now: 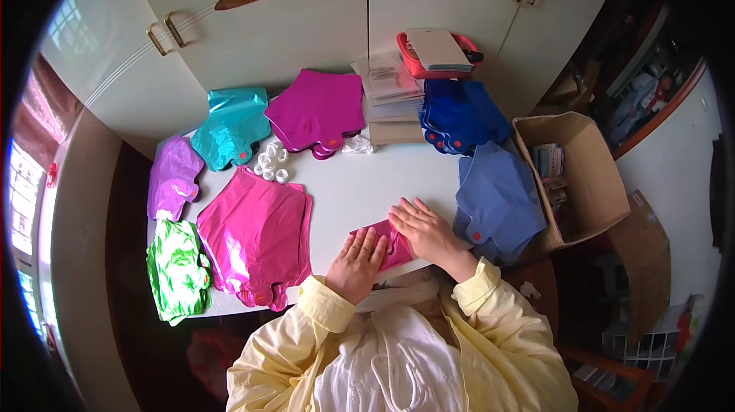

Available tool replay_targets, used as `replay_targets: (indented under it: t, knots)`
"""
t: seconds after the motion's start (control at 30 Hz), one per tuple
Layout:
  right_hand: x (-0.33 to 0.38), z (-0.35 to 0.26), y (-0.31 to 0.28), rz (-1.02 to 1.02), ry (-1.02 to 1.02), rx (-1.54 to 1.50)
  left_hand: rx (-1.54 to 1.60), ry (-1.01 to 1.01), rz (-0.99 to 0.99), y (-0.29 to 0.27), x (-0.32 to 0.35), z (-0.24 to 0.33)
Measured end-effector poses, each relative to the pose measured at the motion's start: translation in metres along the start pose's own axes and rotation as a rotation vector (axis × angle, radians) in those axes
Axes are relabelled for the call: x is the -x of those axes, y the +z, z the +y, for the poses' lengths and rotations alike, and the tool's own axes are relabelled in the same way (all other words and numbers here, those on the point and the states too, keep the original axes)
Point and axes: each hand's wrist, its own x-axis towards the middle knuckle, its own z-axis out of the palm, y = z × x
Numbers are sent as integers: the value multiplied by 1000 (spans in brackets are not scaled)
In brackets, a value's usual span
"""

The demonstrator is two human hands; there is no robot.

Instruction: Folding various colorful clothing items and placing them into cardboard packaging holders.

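Observation:
A folded piece of pink foil (395,257), the same colour as the pile at its left, lies near the table's front edge. My left hand (357,265) is laid over its left side, fingers stretched out. Across its upper right side rests my right hand (426,233), also flat with the fingers extended. Neither hand grips it; both palms face down. To the left of my hands is a pile of shiny pink deflated foil balloons (253,232). Closest on the right are flat grey-blue balloons (498,197) with a red dot.
Around the white table (367,174) lie balloon piles: green (178,266), purple (174,174), teal (233,125), magenta (318,109) and dark blue (463,117). White ribbon rolls (272,161), clear plastic bags (392,90) and a red basket (413,63) stand behind. An open cardboard box (605,182) is right.

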Motion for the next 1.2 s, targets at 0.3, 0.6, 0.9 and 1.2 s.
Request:
replay_targets:
  t: [0.3,0.6,0.9,1.2]
  knots:
    - [-8,-32,-22,90,176,-80,-12,-10,8,5,3,-3]
    - [-1,-55,12,-32,135,-118,69,-68,80,2,5,-8]
    - [-3,-54,10,-85,77,-77,-53,-68,-79,-23,16,-21]
    - [-2,-51,10,-59,43,-64,-33,23,1,-80,-89,-51]
